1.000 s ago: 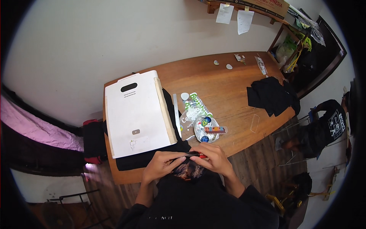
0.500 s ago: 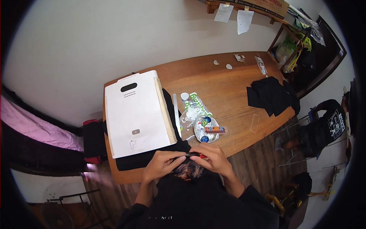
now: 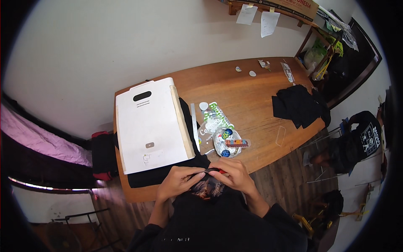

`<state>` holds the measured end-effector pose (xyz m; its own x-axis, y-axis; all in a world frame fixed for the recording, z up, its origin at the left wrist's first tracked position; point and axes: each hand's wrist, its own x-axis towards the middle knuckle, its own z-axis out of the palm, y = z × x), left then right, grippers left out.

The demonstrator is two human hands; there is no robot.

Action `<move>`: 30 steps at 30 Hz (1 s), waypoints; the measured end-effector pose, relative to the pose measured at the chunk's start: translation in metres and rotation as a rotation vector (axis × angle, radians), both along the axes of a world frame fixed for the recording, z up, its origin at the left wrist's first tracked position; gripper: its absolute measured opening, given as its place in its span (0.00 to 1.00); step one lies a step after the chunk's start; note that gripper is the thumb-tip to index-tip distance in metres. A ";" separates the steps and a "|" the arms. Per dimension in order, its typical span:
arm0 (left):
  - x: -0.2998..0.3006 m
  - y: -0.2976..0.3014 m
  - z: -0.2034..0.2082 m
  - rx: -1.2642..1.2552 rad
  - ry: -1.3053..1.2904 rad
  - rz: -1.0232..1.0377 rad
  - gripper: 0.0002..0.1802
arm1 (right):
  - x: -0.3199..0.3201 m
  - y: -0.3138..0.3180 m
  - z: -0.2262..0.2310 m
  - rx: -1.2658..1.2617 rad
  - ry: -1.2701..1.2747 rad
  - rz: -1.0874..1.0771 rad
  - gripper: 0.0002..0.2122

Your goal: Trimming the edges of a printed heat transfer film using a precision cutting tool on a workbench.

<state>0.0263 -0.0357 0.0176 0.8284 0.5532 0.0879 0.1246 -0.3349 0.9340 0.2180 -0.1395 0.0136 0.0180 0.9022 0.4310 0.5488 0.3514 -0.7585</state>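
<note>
Near the table's front edge my left hand (image 3: 179,181) and my right hand (image 3: 236,174) meet, both closed with thumbs and fingertips pinching. Between them is a small, slim dark object (image 3: 211,170) with a red part by the right fingers; its kind is too small and covered to make out. Just left of my hands, a white board (image 3: 153,126) with an oval handle slot lies on black cloth (image 3: 145,179). Beyond the right hand sit a bowl-like holder of silvery packets (image 3: 220,145) and a colourful sticker-like piece (image 3: 237,143). A narrow pale strip (image 3: 194,126) runs along the board.
The wooden table (image 3: 252,101) carries green-and-white lettered sheets (image 3: 218,115), a crumpled black garment (image 3: 296,105) and small paper scraps (image 3: 263,64). A person in a black shirt (image 3: 364,136) sits at the right. A shelf with a cardboard box (image 3: 296,7) hangs on the wall.
My fingers shift very slightly around the small dark object. The seated person at the right moves a little; the things on the table stay put.
</note>
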 end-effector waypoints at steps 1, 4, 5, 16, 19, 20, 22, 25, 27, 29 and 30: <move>0.000 0.001 0.000 0.000 0.000 0.000 0.10 | 0.000 0.000 0.001 0.000 0.000 0.000 0.09; -0.001 0.002 0.003 0.013 0.040 -0.024 0.11 | 0.001 0.000 0.004 -0.048 0.039 0.015 0.09; 0.000 0.002 0.004 0.015 0.033 -0.019 0.11 | 0.002 0.000 0.003 -0.060 0.041 0.023 0.09; 0.001 0.003 0.003 0.025 0.020 -0.022 0.10 | 0.001 0.001 -0.001 -0.013 0.030 0.012 0.08; 0.001 0.003 0.004 0.020 0.036 -0.017 0.10 | 0.001 0.001 -0.001 -0.018 0.027 0.009 0.08; 0.000 0.003 0.004 0.020 0.035 -0.019 0.10 | 0.001 0.001 -0.001 -0.004 0.027 0.008 0.09; 0.001 0.003 0.004 0.021 0.034 -0.021 0.10 | 0.001 0.001 -0.001 0.009 0.027 0.008 0.09; 0.002 0.002 0.004 0.017 -0.007 -0.024 0.10 | 0.000 0.001 0.001 -0.017 0.040 0.005 0.09; 0.002 0.002 0.003 0.002 0.000 -0.023 0.10 | 0.000 0.001 0.002 -0.025 0.034 0.013 0.10; 0.000 0.002 0.002 0.004 0.004 -0.016 0.10 | 0.002 0.000 0.002 -0.035 0.030 0.013 0.10; 0.000 0.002 0.001 0.006 0.009 -0.010 0.11 | 0.003 -0.001 0.002 -0.045 0.024 0.013 0.10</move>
<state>0.0259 -0.0336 0.0184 0.8346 0.5445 0.0838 0.1295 -0.3419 0.9308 0.2209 -0.1405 0.0155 0.0161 0.9210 0.3893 0.5255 0.3234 -0.7869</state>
